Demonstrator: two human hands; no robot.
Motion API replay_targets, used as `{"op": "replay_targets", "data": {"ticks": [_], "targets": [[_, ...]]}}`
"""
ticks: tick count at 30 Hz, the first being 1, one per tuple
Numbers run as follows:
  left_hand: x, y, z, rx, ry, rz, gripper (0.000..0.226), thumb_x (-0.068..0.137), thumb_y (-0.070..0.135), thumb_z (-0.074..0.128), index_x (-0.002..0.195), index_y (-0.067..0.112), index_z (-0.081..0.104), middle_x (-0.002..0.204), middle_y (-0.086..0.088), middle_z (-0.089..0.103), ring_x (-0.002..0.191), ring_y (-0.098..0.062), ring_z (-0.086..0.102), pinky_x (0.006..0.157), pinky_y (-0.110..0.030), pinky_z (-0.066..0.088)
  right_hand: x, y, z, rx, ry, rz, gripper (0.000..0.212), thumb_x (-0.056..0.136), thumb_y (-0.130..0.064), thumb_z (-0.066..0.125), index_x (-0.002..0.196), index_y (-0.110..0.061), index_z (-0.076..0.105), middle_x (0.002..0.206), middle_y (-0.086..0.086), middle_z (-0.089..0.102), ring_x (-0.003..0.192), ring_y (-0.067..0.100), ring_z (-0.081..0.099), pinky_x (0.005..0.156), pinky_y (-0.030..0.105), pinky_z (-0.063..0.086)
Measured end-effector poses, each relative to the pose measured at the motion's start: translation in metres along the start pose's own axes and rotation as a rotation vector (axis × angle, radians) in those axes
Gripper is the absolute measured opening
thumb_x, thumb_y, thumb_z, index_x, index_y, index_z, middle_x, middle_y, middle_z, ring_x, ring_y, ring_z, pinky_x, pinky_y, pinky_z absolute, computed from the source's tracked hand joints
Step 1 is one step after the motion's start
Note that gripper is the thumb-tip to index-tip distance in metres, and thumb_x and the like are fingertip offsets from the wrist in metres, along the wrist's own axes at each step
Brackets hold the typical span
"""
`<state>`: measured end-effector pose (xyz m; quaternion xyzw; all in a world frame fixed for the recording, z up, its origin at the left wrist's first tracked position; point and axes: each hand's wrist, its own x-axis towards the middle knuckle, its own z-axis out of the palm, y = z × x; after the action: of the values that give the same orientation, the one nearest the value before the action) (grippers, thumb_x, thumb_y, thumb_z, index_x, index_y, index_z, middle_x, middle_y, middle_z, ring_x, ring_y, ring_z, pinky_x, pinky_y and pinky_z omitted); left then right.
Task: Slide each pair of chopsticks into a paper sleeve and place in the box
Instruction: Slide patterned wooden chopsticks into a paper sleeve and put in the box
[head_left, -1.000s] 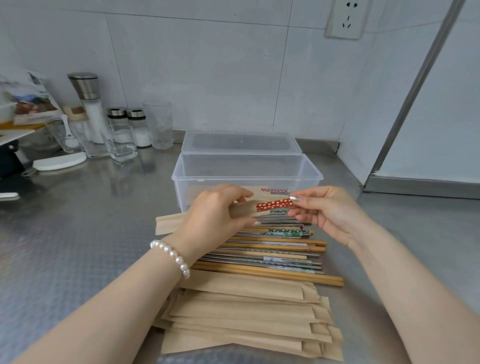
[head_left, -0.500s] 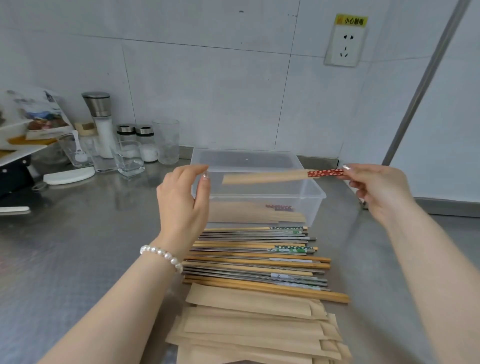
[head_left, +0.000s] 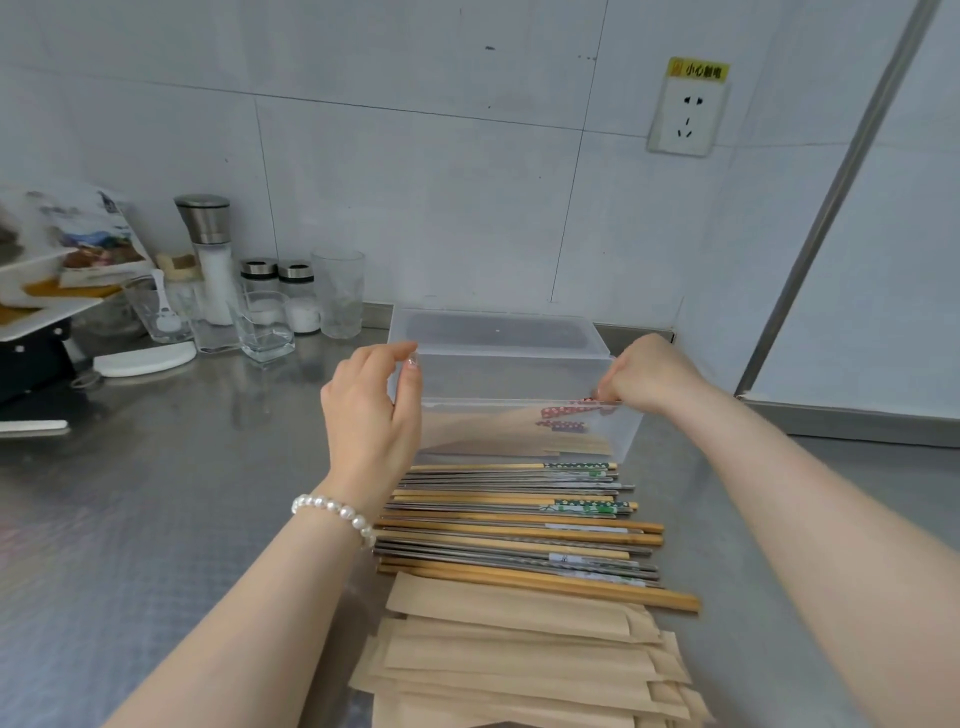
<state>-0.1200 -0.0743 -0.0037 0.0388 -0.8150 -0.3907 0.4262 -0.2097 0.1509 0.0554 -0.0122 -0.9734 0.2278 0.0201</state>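
Observation:
A clear plastic box (head_left: 519, 405) stands on the steel counter, its lid (head_left: 493, 332) lying behind it. My right hand (head_left: 649, 374) is over the box's right end, fingers pinched on the red-patterned end of a sleeved chopstick pair (head_left: 563, 413) lowered inside the box. Another sleeved pair (head_left: 566, 427) lies on the box floor. My left hand (head_left: 376, 410) hovers at the box's left end, fingers apart, holding nothing. Several loose wooden and metal chopsticks (head_left: 519, 525) lie in front of the box. A stack of brown paper sleeves (head_left: 519, 660) sits nearest me.
At the back left stand a salt grinder (head_left: 210, 260), two shakers (head_left: 280, 296), drinking glasses (head_left: 337, 291) and a white dish (head_left: 145, 358). A wall socket (head_left: 685, 114) is up right. The tiled wall and a metal frame (head_left: 831, 208) close off the right side.
My right hand has brought the sleeved red pair from above the box down into it. My left hand let go of the sleeve and stays at the box's left end.

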Motion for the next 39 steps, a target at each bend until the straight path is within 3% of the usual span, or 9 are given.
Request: {"op": "replay_targets", "data": {"ticks": [2,6,10,16,19,21,25,28,39], "targets": [[-0.001,0.0,0.0,0.001,-0.012,-0.003,0.037,0.087,0.033,0.035,0.11,0.019,0.061,0.111,0.0,0.061,0.107,-0.019,0.05,0.09,-0.031,0.029,0.0,-0.003,0.0,-0.102,-0.008,-0.017,0.014,0.072,-0.02,0.072,0.073,-0.007,0.066,0.072,0.007,0.063,0.073,0.025,0.059,0.065,0.028,0.045],[-0.002,0.0,0.001,0.008,-0.032,-0.006,0.038,0.087,0.034,0.034,0.111,0.02,0.061,0.111,0.0,0.06,0.107,-0.019,0.049,0.09,-0.03,0.028,-0.003,-0.012,-0.007,-0.282,-0.078,-0.06,0.041,0.086,-0.031,0.061,0.055,-0.011,0.043,0.051,0.0,0.043,0.052,0.017,0.041,0.051,0.026,0.03],[-0.002,-0.001,0.002,0.014,-0.046,-0.001,0.039,0.088,0.035,0.034,0.112,0.02,0.06,0.112,0.0,0.061,0.106,-0.019,0.05,0.091,-0.033,0.03,-0.001,-0.018,-0.009,-0.421,-0.15,-0.118,0.036,0.09,-0.039,0.054,0.066,-0.012,0.055,0.055,0.0,0.044,0.054,0.016,0.038,0.062,0.028,0.033],[-0.003,-0.001,0.004,0.006,-0.067,-0.007,0.038,0.087,0.035,0.035,0.112,0.021,0.06,0.112,0.001,0.06,0.107,-0.018,0.05,0.09,-0.03,0.027,0.004,-0.023,-0.002,-0.387,-0.296,-0.278,0.037,0.095,-0.029,0.047,0.062,-0.014,0.052,0.057,-0.001,0.046,0.057,0.017,0.038,0.055,0.029,0.03],[-0.003,-0.001,0.004,-0.001,-0.076,-0.006,0.038,0.087,0.035,0.035,0.112,0.022,0.06,0.112,0.001,0.06,0.108,-0.017,0.049,0.09,-0.029,0.027,0.006,-0.024,0.008,-0.325,-0.449,-0.241,0.023,0.098,-0.015,0.037,0.097,-0.01,0.059,0.09,0.003,0.072,0.078,0.017,0.058,0.076,0.03,0.044],[-0.004,-0.001,0.005,0.004,-0.088,0.002,0.038,0.087,0.035,0.035,0.112,0.022,0.06,0.112,0.001,0.06,0.109,-0.017,0.049,0.09,-0.028,0.025,0.007,-0.025,0.013,-0.279,-0.491,-0.155,0.024,0.098,-0.009,0.037,0.115,0.0,0.052,0.108,0.009,0.07,0.094,0.021,0.062,0.075,0.031,0.046],[-0.005,0.0,0.005,0.001,-0.099,0.003,0.037,0.087,0.035,0.035,0.111,0.022,0.06,0.112,0.002,0.06,0.109,-0.016,0.049,0.09,-0.028,0.025,0.015,-0.024,0.02,-0.275,-0.441,-0.227,0.011,0.092,-0.007,0.047,0.086,-0.012,0.055,0.113,0.016,0.064,0.09,0.024,0.059,0.077,0.029,0.049],[-0.004,0.001,0.005,-0.01,-0.1,0.001,0.037,0.087,0.034,0.035,0.111,0.021,0.06,0.11,0.002,0.06,0.106,-0.017,0.051,0.094,-0.036,0.032,0.018,-0.022,0.022,-0.25,-0.393,-0.252,0.022,0.09,-0.007,0.048,0.07,-0.017,0.048,0.113,0.02,0.063,0.086,0.024,0.057,0.085,0.038,0.052],[-0.004,0.003,0.005,-0.031,-0.106,-0.002,0.036,0.087,0.034,0.036,0.109,0.021,0.061,0.104,0.006,0.058,0.099,-0.016,0.053,0.094,-0.049,0.039,0.013,-0.021,0.021,-0.338,-0.5,-0.232,0.03,0.097,-0.007,0.025,0.107,0.003,0.051,0.102,0.015,0.072,0.075,0.018,0.058,0.079,0.031,0.043]]}}
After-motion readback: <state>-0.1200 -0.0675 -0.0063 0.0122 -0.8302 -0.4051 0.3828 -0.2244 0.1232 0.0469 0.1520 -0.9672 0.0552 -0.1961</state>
